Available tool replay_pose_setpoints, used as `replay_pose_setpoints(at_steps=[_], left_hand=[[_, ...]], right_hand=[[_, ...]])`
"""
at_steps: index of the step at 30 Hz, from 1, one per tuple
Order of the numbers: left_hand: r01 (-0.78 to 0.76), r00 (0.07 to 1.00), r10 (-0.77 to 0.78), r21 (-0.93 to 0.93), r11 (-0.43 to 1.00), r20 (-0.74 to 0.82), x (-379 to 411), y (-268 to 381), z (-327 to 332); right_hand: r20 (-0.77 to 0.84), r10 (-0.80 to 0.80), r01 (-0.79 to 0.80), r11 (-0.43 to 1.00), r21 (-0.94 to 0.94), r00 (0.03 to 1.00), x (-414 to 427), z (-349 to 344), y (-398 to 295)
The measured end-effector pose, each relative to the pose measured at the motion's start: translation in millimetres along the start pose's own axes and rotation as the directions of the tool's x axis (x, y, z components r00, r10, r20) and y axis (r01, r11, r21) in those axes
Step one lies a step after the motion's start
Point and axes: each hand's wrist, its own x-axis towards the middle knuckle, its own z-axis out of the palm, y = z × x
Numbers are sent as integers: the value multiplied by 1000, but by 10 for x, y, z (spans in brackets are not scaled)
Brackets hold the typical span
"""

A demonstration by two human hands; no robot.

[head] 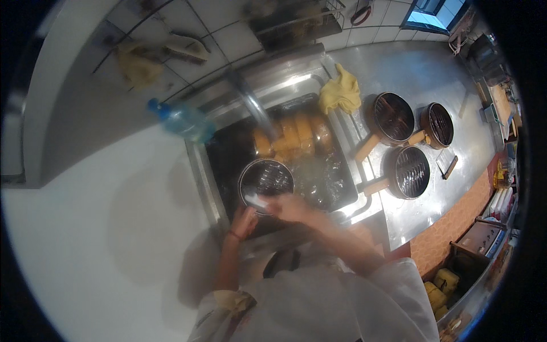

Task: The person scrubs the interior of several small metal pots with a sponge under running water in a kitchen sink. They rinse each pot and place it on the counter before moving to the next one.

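A round dark-bottomed pan (267, 179) with a metal rim is held over the sink (216, 196), tilted toward me. My left hand (244, 223) grips its near rim, so its handle, if it has one, is hidden. My right hand (287, 207) holds a small white object (256, 201), blurred, perhaps a brush or scraper, against the pan's near inner edge. Water (316, 179) with shiny ripples lies in the sink. Several orange-brown pieces (295, 132) sit together below the faucet (256, 107); haze hides what they are.
Three round pans with wooden handles, one of them the nearest pan (412, 173), stand on the steel counter (427, 72) at right. A yellow cloth (340, 92) drapes the sink's back-right corner. A flat scraper (448, 164) lies beside the pans. A blue plastic bottle (183, 122) stands at the left rim.
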Motion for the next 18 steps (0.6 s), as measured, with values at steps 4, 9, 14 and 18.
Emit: replay_pose_setpoints(at_steps=[4, 9, 14, 18], left_hand=[[-318, 938, 347, 386, 866, -8, 148, -149, -84], [-380, 913, 407, 352, 855, -2, 355, -501, -55], [-60, 986, 37, -137, 989, -159, -65, 91, 309], [-154, 974, 161, 57, 986, -157, -182, 61, 268]], right_hand=[[152, 11, 49, 920, -390, 988, -216, -466, 168], [19, 135, -108, 857, -504, 991, -168, -585, 364], [-31, 41, -47, 971, -235, 999, -343, 9, -11], [132, 172, -77, 844, -531, 976, -288, -369, 349]])
